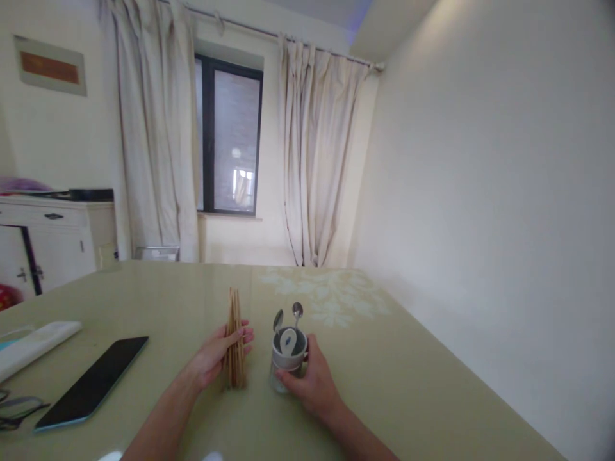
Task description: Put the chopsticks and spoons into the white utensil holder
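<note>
A bundle of wooden chopsticks [235, 358] stands nearly upright in my left hand [216, 354], the thumb across its front and the fingers behind. To its right is a grey mug [288, 361], with my right hand [314, 381] closed around its right side and front. Two metal spoons [297, 310] and a pale spoon with a small dark mark [288, 342] rise out of the mug. A gap separates the chopsticks from the mug. The lower part of the mug is partly behind my right thumb.
A dark tablet [93, 382] lies on the table [182, 307] at the left. Beside it are a white elongated object [38, 346] and eyeglasses [19, 410]. Behind the table are a curtained window [235, 137] and a white cabinet [57, 237]. A wall [490, 192] runs along the right.
</note>
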`<state>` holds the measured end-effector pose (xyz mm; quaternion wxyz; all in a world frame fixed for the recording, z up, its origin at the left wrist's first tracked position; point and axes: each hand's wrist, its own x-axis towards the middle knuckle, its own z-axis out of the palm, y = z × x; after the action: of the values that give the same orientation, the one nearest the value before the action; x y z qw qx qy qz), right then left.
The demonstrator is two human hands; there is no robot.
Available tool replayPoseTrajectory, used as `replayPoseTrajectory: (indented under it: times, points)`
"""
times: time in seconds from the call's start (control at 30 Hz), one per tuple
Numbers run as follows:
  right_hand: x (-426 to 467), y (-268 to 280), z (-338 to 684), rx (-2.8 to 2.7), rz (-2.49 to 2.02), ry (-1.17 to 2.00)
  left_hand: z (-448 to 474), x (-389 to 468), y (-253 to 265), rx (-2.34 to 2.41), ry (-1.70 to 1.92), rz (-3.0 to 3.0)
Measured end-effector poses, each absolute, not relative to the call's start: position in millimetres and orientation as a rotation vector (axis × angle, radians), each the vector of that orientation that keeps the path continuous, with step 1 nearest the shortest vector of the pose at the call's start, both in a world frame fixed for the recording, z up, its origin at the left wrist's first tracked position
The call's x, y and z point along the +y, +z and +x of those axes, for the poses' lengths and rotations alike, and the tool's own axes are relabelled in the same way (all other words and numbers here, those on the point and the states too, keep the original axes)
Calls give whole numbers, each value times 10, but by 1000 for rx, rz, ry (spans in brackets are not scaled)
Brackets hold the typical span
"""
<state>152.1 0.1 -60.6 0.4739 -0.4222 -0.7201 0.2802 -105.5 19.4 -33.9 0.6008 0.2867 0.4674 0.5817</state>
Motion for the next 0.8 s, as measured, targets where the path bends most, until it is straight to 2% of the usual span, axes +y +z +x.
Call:
replayPoseTrajectory:
  times: [0.2,0.4,0.57,0.7,0.8]
  points:
    - [256,-427,1395,-1771,-1122,660,-884,138,-386,1013,1168,767]
    - [340,-460,1271,-1678,-956,822,-772,100,-384,952,1173,755]
    - [282,-500,1319,-1694,-974,843,-724,119,-308,993,1338,782]
    - [242,-441,1356,-1714,-1049,844,-714,166,-284,1052,1556,982]
    - [230,-417,1360,-1718,-1066,847,-694,211,-344,1096,1585,1138]
